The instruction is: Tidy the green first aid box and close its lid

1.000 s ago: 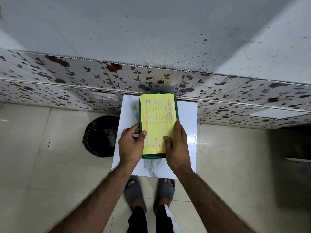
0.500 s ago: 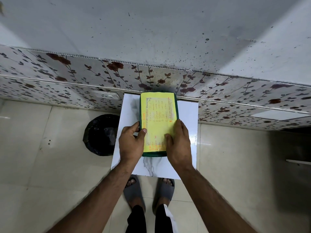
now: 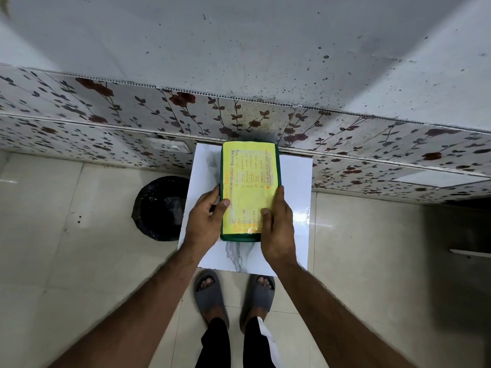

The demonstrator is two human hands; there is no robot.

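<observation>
Lid shut on green first aid box (image 3: 240, 237), on marble-top table (image 3: 295, 187). My L hand (image 3: 204, 221) + R hand (image 3: 276, 227) clasp its near sides, thumbs on yellow label (image 3: 249, 181).

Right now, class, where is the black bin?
In the head view, the bin sits on the floor left of the white table, beside the left hand.

Green first aid box (image 3: 240, 238) is lying flat on the white marble-look table (image 3: 295, 187), lid shut, long side running near to far. Yellow handwritten sheet (image 3: 249, 181) is taped across nearly the whole lid.
</observation>
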